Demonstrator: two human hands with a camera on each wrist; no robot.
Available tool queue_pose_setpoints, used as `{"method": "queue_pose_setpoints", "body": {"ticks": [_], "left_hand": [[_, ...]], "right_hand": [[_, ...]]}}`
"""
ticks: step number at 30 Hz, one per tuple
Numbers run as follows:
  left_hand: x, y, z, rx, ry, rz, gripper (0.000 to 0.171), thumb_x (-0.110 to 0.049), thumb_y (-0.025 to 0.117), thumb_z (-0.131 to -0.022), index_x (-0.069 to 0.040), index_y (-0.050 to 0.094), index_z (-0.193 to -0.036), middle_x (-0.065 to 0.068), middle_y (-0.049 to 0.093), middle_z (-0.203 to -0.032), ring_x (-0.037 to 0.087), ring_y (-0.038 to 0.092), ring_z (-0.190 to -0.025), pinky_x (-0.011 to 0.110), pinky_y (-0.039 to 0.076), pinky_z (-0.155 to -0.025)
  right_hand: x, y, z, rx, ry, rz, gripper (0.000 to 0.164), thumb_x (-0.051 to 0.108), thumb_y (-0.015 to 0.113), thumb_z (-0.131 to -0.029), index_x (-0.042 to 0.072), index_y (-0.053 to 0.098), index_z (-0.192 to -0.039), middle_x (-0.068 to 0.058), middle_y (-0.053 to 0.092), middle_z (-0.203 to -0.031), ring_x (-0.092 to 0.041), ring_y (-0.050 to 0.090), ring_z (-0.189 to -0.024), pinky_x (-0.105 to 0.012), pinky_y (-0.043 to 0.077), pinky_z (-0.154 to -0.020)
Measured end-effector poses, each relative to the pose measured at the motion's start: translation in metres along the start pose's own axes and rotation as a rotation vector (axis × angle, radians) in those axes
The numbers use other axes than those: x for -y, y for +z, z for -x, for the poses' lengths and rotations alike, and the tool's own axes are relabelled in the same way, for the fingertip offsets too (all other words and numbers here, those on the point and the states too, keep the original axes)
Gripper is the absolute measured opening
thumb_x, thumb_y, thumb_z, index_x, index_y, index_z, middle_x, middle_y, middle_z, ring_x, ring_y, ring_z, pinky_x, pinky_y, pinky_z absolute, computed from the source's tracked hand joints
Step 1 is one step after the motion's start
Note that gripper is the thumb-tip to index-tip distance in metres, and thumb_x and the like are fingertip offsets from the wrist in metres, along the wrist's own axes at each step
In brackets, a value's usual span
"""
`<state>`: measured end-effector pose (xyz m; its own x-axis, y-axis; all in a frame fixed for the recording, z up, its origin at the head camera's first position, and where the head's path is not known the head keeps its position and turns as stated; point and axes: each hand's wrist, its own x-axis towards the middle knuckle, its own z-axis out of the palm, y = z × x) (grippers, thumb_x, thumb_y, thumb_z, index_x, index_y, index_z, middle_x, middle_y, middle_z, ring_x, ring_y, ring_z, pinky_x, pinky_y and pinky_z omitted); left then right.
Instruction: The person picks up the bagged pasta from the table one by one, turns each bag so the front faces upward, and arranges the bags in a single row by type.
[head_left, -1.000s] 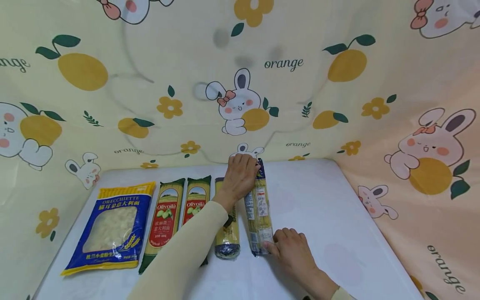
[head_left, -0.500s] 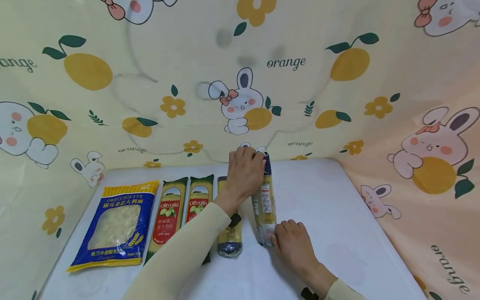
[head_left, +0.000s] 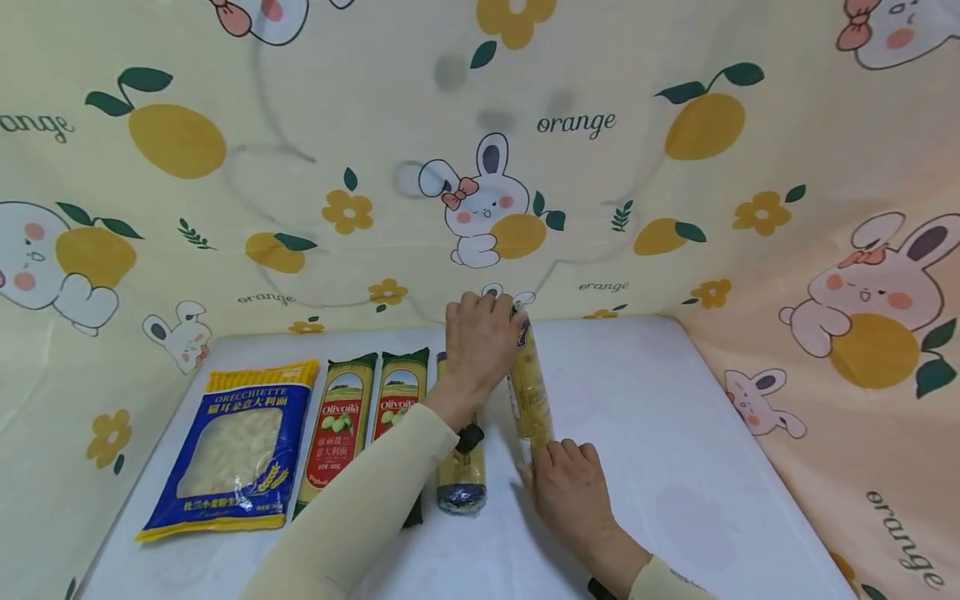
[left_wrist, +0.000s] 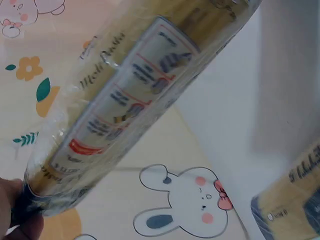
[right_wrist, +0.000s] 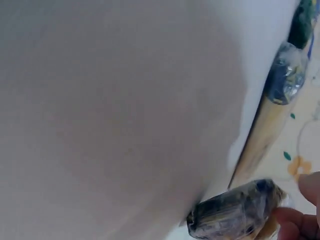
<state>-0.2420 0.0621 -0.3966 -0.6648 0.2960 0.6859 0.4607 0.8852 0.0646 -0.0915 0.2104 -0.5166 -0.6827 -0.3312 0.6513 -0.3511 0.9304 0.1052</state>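
Note:
A long clear-wrapped pack of spaghetti (head_left: 532, 387) slants over the right half of the table, its far end higher in the head view. My left hand (head_left: 483, 346) grips that far end; in the left wrist view, fingers (left_wrist: 32, 227) pinch the dark tip. The near end is held by my right hand (head_left: 573, 492), which hides it in the head view. A crinkled dark pack end (right_wrist: 235, 210) shows beside the right hand's fingers in the right wrist view. Left of it lies a similar spaghetti pack (head_left: 461, 475), partly covered by my left wrist.
Two green-ended Olivoilà spaghetti packs (head_left: 341, 425) lie further left, one largely behind my left sleeve (head_left: 367, 508). A blue and yellow orecchiette bag (head_left: 232, 450) is at the far left. Behind the white table (head_left: 645, 400) hangs a rabbit-and-orange printed cloth (head_left: 360, 125).
The held spaghetti pack has turned about its length, so its white label panel now faces away from the head view. My right hand has shifted left over the near end.

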Motion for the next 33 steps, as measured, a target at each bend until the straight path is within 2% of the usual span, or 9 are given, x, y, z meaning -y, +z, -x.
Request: {"method": "queue_pose_setpoints", "body": {"ticks": [3,6,10,13,16,19,27,29,33], "left_hand": [[0.006,0.002,0.002,-0.005,0.019,0.019,0.028,-0.037,0.061,-0.107,-0.012,0.072,-0.100,0.005,0.075,-0.089,0.028,0.064,-0.090,0.041,0.044,-0.074],[0.013,0.004,0.004,0.025,0.018,0.080,0.027,-0.033,0.057,-0.109,-0.012,0.072,-0.103,0.006,0.078,-0.093,0.028,0.064,-0.093,0.041,0.044,-0.075],[0.023,0.006,0.007,0.074,-0.005,0.282,0.021,-0.025,0.055,-0.110,-0.010,0.068,-0.102,0.005,0.076,-0.092,0.028,0.061,-0.092,0.041,0.044,-0.079],[0.027,0.007,0.009,0.096,-0.012,0.426,0.018,-0.020,0.054,-0.110,-0.009,0.066,-0.102,0.005,0.073,-0.090,0.029,0.059,-0.091,0.043,0.047,-0.083],[0.029,0.009,0.010,0.100,-0.005,0.468,0.018,-0.019,0.053,-0.111,-0.008,0.065,-0.104,0.006,0.071,-0.091,0.030,0.059,-0.092,0.045,0.048,-0.084],[0.029,0.010,0.012,0.077,0.014,0.433,0.019,-0.020,0.052,-0.111,-0.008,0.066,-0.106,0.006,0.072,-0.091,0.030,0.061,-0.094,0.045,0.048,-0.082],[0.032,0.016,0.018,-0.065,0.154,0.148,0.016,-0.021,0.051,-0.112,-0.008,0.058,-0.106,0.005,0.070,-0.080,0.028,0.056,-0.083,0.038,0.037,-0.069],[0.033,0.018,0.019,-0.089,0.165,0.114,0.015,-0.020,0.052,-0.111,-0.007,0.057,-0.104,0.006,0.070,-0.082,0.029,0.057,-0.084,0.038,0.036,-0.068],[0.034,0.020,0.020,-0.092,0.148,0.094,0.016,-0.020,0.053,-0.111,-0.007,0.060,-0.106,0.012,0.070,-0.102,0.033,0.059,-0.095,0.041,0.040,-0.073]], "right_hand": [[-0.005,-0.002,0.002,-0.005,0.022,-0.037,0.048,0.040,0.050,-0.109,0.009,0.056,-0.073,-0.004,0.052,-0.067,-0.025,0.052,-0.063,-0.038,0.035,-0.062],[-0.016,-0.003,0.005,0.020,0.069,-0.050,0.042,0.035,0.059,-0.105,0.009,0.055,-0.073,-0.003,0.050,-0.065,-0.024,0.050,-0.062,-0.039,0.036,-0.062],[-0.031,-0.001,0.007,0.188,0.176,-0.071,0.035,0.037,0.077,-0.094,0.009,0.062,-0.078,-0.002,0.054,-0.070,-0.023,0.051,-0.067,-0.040,0.038,-0.064],[-0.037,0.003,0.005,0.330,0.214,-0.131,0.034,0.041,0.078,-0.093,0.007,0.071,-0.093,-0.003,0.062,-0.082,-0.023,0.055,-0.078,-0.040,0.042,-0.067],[-0.040,0.007,0.002,0.385,0.191,-0.201,0.030,0.037,0.076,-0.095,0.007,0.071,-0.096,-0.003,0.062,-0.086,-0.022,0.054,-0.081,-0.040,0.045,-0.069],[-0.040,0.010,-0.001,0.372,0.169,-0.241,0.027,0.032,0.077,-0.095,0.010,0.065,-0.085,0.000,0.056,-0.078,-0.018,0.049,-0.075,-0.036,0.042,-0.067],[-0.039,0.013,-0.001,0.315,0.139,-0.311,0.030,0.027,0.079,-0.092,0.015,0.056,-0.077,0.004,0.050,-0.072,-0.013,0.040,-0.072,-0.032,0.037,-0.067],[-0.038,0.013,0.000,0.299,0.122,-0.321,0.031,0.025,0.079,-0.092,0.015,0.055,-0.077,0.005,0.049,-0.072,-0.013,0.040,-0.072,-0.030,0.036,-0.067],[-0.037,0.015,0.002,0.264,0.088,-0.315,0.031,0.021,0.079,-0.093,0.015,0.053,-0.077,0.006,0.049,-0.072,-0.013,0.039,-0.073,-0.029,0.034,-0.068]]}}
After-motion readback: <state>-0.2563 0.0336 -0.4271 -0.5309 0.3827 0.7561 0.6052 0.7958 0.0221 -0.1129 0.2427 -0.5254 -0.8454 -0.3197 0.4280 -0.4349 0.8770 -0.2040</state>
